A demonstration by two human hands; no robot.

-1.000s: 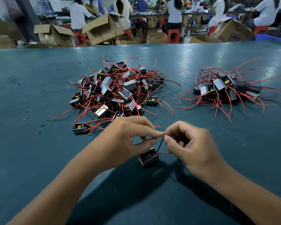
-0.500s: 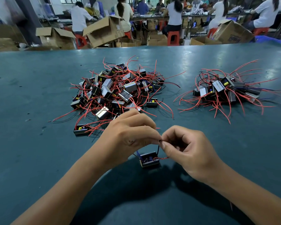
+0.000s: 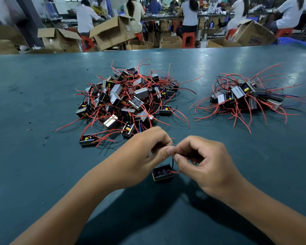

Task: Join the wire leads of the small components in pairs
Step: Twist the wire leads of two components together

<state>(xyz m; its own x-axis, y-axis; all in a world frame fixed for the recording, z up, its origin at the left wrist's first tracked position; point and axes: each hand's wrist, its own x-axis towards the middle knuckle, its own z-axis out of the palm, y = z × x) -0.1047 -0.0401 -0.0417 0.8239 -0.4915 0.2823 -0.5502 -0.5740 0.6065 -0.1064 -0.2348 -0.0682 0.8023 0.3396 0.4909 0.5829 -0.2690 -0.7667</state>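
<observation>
A small black component (image 3: 162, 173) with red and black leads hangs just below my two hands, close above the green table (image 3: 34, 156). My left hand (image 3: 148, 149) pinches the lead ends between thumb and forefinger. My right hand (image 3: 201, 160) pinches the same leads from the right, fingertips meeting the left thumb. A thin black lead (image 3: 172, 162) runs down from the pinch to the component, and a red lead (image 3: 174, 172) curls out at its right side. The lead tips are hidden between my fingers.
A large pile of components with red leads (image 3: 129, 101) lies ahead at centre. A smaller pile (image 3: 244, 96) lies to the right. Beyond the table's far edge stand cardboard boxes (image 3: 111, 34), red stools and several seated people.
Both hands have stayed pinched on the leads while the fingertips worked closer together. The component hanging below has shifted slightly. The piles are unchanged.
</observation>
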